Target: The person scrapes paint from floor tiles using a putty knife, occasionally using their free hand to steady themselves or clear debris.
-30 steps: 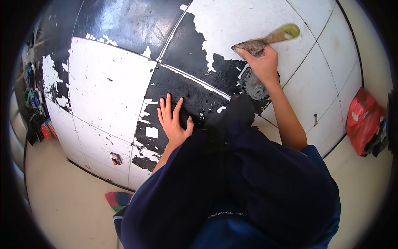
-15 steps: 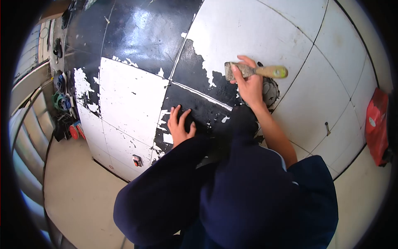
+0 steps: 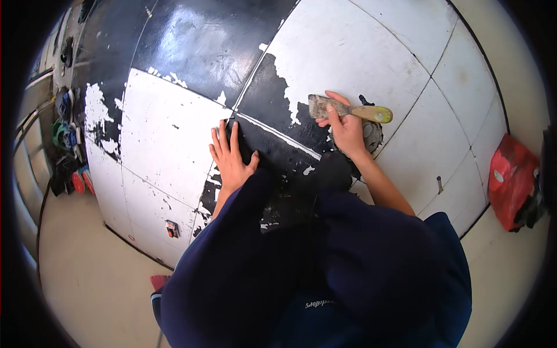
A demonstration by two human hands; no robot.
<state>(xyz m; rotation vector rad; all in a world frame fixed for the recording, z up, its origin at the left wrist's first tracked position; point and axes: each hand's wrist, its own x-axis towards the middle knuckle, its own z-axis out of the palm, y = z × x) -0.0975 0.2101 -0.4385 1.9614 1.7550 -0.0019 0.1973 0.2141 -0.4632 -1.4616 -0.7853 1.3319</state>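
A putty knife with a worn wooden handle and a stained metal blade is gripped in my right hand. Its blade points left, over the ragged border between black coating and white tile. Beneath that hand lies a grey round patch with dark crumbs at its edge, partly covered by the hand. My left hand rests with fingers spread at the edge between a white tile and the black coating. Narrow white lines cross the black area.
A small black-and-orange object lies on the tiles at lower left. On the right sits a red bag, with a small bolt-like piece nearer. Assorted items, including a red round one, line the far left by a railing.
My left hand has moved up and left, its fingers stretching out flatter. The putty knife has tilted and dropped slightly, with more of its blade showing. My view has shifted a little.
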